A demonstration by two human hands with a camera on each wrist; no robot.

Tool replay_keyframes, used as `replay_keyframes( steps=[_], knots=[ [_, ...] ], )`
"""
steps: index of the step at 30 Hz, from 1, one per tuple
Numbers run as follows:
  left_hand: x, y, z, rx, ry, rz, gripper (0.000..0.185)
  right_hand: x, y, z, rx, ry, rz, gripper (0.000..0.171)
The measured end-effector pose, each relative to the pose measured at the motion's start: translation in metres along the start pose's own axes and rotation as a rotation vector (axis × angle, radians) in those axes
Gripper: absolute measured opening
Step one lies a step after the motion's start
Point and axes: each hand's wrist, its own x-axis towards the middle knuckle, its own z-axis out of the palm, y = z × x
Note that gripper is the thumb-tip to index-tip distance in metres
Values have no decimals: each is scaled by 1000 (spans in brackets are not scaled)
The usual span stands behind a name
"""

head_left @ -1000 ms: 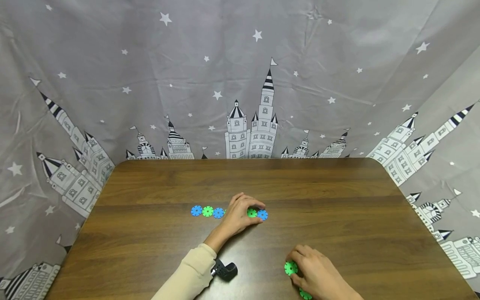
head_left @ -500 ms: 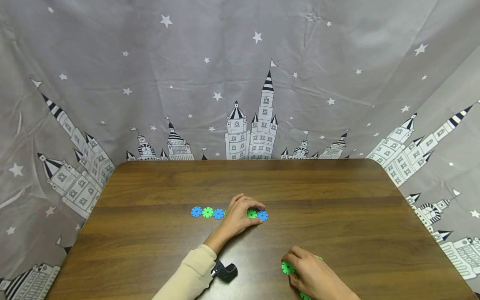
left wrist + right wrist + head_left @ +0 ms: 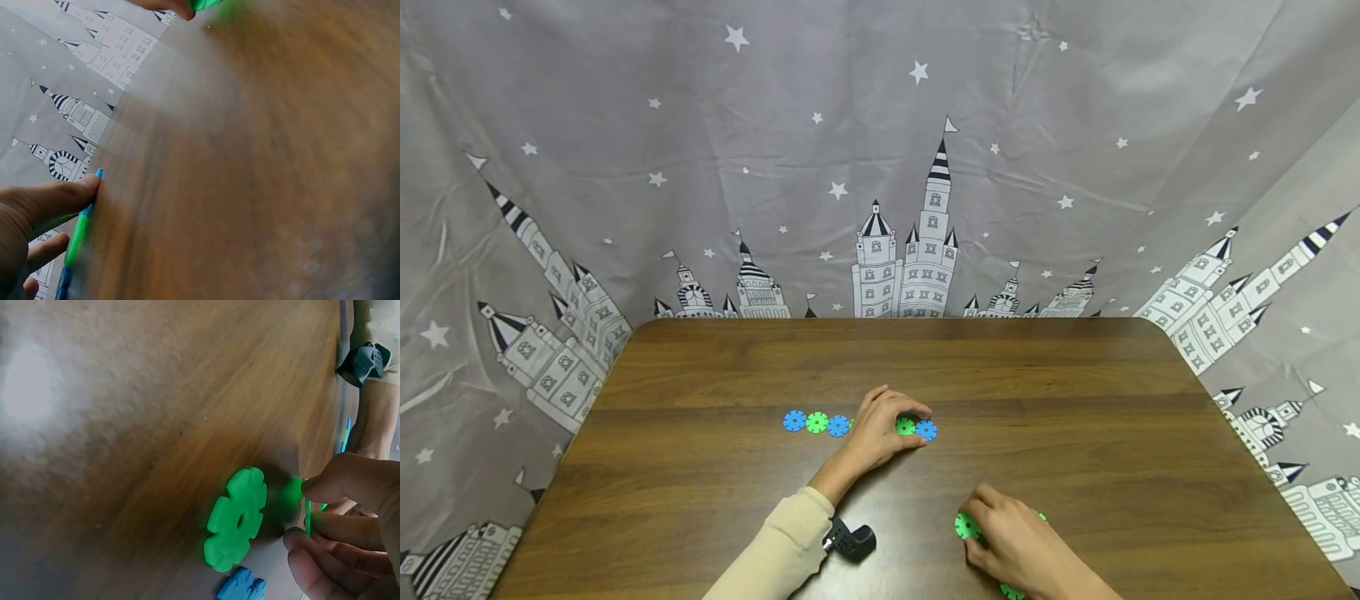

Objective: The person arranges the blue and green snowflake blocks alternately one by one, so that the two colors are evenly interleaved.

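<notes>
A row of flat blue and green toothed discs (image 3: pixel 816 422) lies mid-table. My left hand (image 3: pixel 880 429) covers its middle and grips it, fingers curled over the green disc (image 3: pixel 905 426) beside the end blue disc (image 3: pixel 927 430). In the left wrist view my thumb (image 3: pixel 56 199) presses the row's edge (image 3: pixel 78 232). My right hand (image 3: pixel 1009 543) is near the front edge and pinches a green disc (image 3: pixel 966 526) at its fingertips. The right wrist view shows that green disc (image 3: pixel 237 519) face-on and a thin green edge (image 3: pixel 307 512) between my fingers.
More green discs (image 3: pixel 1011 592) lie partly hidden under my right hand, and a blue piece (image 3: pixel 242 587) is beside them. The brown wooden table (image 3: pixel 1075 392) is backed by a grey castle-print curtain (image 3: pixel 880 167). A black strap (image 3: pixel 850 540) sits on my left wrist.
My right hand has slid a little left and away with the green disc. My left hand and the row have stayed put.
</notes>
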Motion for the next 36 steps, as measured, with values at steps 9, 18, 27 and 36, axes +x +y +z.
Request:
replay_keyframes(
  steps=[9, 18, 27, 36],
  knots=[
    [1, -2, 1, -8, -6, -2, 37, 10, 3, 4, -12, 26, 32, 21],
    [1, -2, 0, -10, -3, 0, 37, 19, 10, 5, -6, 35, 55, 22],
    [0, -1, 1, -7, -17, -8, 38, 31, 17, 4, 55, -27, 91, 26],
    [0, -1, 1, -2, -11, -10, 37, 41, 22, 8, 45, 4, 114, 26]
  ],
)
